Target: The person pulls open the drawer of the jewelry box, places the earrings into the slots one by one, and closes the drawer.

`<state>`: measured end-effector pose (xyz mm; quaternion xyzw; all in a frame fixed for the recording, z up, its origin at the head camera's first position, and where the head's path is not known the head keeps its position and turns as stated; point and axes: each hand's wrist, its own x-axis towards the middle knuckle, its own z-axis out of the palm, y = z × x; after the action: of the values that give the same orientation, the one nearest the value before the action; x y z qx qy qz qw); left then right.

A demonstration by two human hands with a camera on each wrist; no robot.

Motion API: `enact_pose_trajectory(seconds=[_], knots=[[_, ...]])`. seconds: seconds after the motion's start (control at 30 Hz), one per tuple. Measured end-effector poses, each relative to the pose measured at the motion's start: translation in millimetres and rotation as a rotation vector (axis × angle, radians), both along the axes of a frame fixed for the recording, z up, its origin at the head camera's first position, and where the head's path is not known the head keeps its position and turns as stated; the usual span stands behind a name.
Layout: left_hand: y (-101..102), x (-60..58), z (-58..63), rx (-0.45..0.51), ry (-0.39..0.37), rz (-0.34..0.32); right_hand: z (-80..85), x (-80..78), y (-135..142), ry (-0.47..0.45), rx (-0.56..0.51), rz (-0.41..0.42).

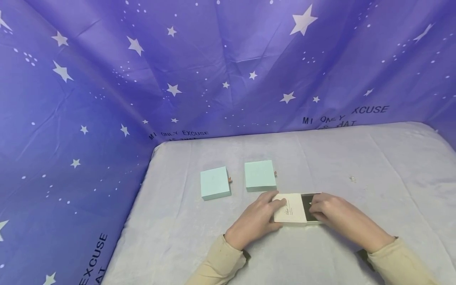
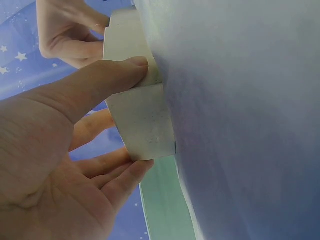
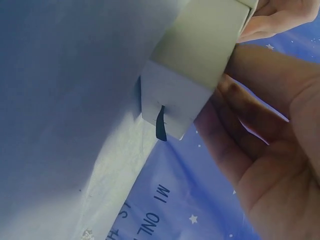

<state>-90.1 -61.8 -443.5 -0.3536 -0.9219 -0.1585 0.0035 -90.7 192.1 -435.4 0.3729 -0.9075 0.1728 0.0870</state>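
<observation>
A white drawer box (image 1: pixel 290 215) with dark lettering on its lid lies on the bed-like surface, its drawer pulled partly out to the right. My left hand (image 1: pixel 254 219) grips the sleeve of this box, thumb on the near side and fingers over the top and far side. Over the drawer's dark lining (image 1: pixel 306 208) my right hand (image 1: pixel 336 211) reaches in with bent fingers. A small pale spot shows beside those fingertips; whether they pinch anything is hidden. A black ribbon tab (image 3: pixel 160 125) hangs from the drawer's end in the right wrist view.
Two mint-green boxes with brown tabs, a left one (image 1: pixel 215 182) and a right one (image 1: pixel 259 174), lie beyond the left hand. A tiny shiny piece (image 1: pixel 352 179) lies at the right. A purple star-printed curtain (image 1: pixel 228 59) borders the pale cloth (image 1: pixel 171 245).
</observation>
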Motion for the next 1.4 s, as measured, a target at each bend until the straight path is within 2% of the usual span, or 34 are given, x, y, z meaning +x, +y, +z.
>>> enact_pose_trajectory(seconds=[0.2,0.37,0.53,0.77,1.07,1.4], knots=[[0.1,0.2,-0.3,-0.004,-0.006,0.004,-2.9,-0.6,1.5,0.009,-0.048,0.037],[0.0,-0.2,-0.8,-0.006,0.002,0.002,-3.4,0.2,2.4,-0.011,-0.077,0.001],[0.1,-0.4,-0.4,-0.003,0.000,0.001,-2.5,-1.0,1.6,-0.052,-0.066,-0.039],[0.3,-0.2,0.1,0.000,-0.004,0.001,-1.1,-2.0,1.7,-0.106,-0.038,-0.054],[-0.8,-0.1,-1.0,0.004,0.010,-0.003,-0.5,-0.7,0.1,-0.080,-0.024,-0.078],[-0.3,0.5,0.5,-0.006,-0.012,0.009,3.5,-0.3,12.2,-0.008,-0.093,-0.096]])
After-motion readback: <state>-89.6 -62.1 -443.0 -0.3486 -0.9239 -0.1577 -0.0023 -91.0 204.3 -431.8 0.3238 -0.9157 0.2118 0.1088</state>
